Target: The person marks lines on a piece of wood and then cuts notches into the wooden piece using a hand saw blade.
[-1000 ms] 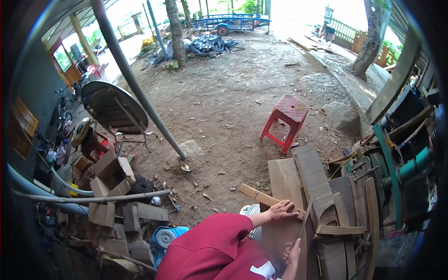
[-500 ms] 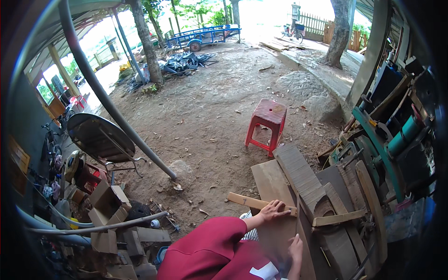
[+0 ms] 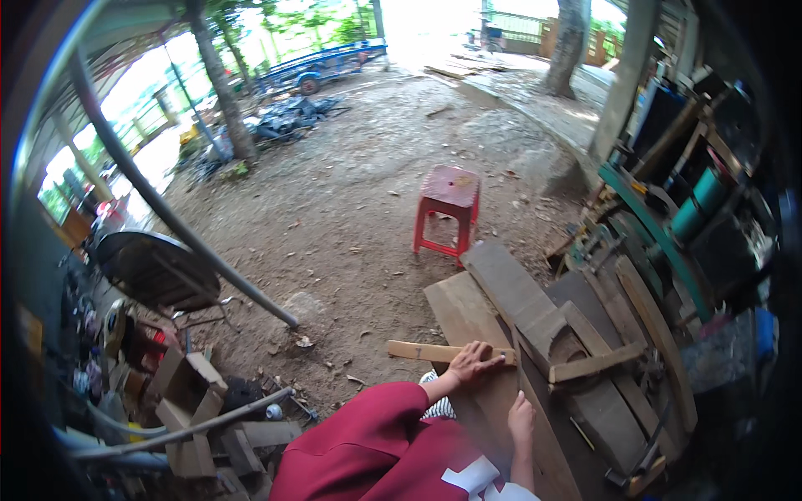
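Note:
Under my left hand [image 3: 472, 364] a narrow wooden slat [image 3: 415, 351] lies across a wide board [image 3: 460, 311]. The fingers hold the slat near its right end, and its left end sticks out past the board. My right hand [image 3: 521, 417] is closed around the lower end of a long, thin, dark tool [image 3: 517, 359]. That tool points away from me and meets the slat's right end. It shows almost edge-on, so I cannot tell whether it is a saw or a file.
A red plastic stool [image 3: 451, 188] stands on the dirt beyond the boards. Wooden pieces [image 3: 597, 367] pile up at right, near a green metal frame [image 3: 656, 230]. A slanting grey pole [image 3: 188, 234], a folded round table [image 3: 154, 271] and cardboard boxes [image 3: 190, 422] are at left.
The whole scene has shifted left and slightly up as my head turned. My hands keep their hold on the slat and thin tool. More of the lower right pile shows.

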Demonstrator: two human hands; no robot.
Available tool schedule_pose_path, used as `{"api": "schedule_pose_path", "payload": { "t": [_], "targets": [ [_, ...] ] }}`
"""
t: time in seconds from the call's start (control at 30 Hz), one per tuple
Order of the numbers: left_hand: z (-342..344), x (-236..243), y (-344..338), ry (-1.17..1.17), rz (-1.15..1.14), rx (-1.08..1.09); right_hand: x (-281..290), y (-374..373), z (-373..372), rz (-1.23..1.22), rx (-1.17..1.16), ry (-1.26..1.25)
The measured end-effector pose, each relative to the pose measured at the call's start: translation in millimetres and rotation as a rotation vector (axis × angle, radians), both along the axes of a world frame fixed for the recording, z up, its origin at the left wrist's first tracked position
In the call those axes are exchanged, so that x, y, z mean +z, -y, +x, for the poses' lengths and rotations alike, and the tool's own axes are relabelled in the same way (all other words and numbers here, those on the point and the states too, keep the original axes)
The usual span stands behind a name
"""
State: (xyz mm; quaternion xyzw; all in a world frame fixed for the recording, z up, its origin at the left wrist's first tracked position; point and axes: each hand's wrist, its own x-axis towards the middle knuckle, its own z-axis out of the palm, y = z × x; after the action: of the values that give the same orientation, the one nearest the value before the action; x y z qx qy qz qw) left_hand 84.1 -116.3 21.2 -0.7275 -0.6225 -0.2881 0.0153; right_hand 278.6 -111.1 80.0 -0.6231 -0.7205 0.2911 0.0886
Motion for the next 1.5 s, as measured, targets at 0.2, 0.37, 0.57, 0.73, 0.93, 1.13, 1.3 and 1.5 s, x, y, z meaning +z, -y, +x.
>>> {"api": "schedule_pose_path", "payload": {
  "t": [0.2, 0.37, 0.57, 0.73, 0.93, 1.13, 1.3, 1.5],
  "targets": [
    [1.4, 23.4, 4.9, 0.074, 0.009, 0.082, 7.8, 12.1, -8.0, -0.057, 0.014, 0.012],
    [7.9, 16.9, -0.4, 0.066, -0.056, 0.060, -0.3, 41.7, 12.5, 0.006, 0.069, 0.052],
    [0.9, 10.9, 3.9, 0.085, -0.017, 0.026, 15.7, 45.3, 29.6, -0.030, 0.077, 0.050],
    [-0.4, 18.8, 1.7, 0.075, -0.035, -0.020, -0.6, 20.1, 4.7, -0.052, 0.277, 0.077],
    [0.3, 19.3, 4.1, 0.025, 0.017, 0.010, -10.5, -12.3, -43.8, -0.039, 0.110, 0.071],
    [2.0, 18.7, 3.6, 0.011, 0.008, 0.023, -14.2, -1.3, -25.6, -0.106, 0.033, -0.022],
    [0.0, 16.4, 2.6, 0.011, -0.046, 0.005, 15.5, 34.3, 22.0, -0.223, 0.011, -0.089],
    [-0.9, 18.7, 1.9, 0.049, -0.039, 0.024, 9.3, 41.4, 44.8, -0.336, -0.018, -0.124]
  ]
}}
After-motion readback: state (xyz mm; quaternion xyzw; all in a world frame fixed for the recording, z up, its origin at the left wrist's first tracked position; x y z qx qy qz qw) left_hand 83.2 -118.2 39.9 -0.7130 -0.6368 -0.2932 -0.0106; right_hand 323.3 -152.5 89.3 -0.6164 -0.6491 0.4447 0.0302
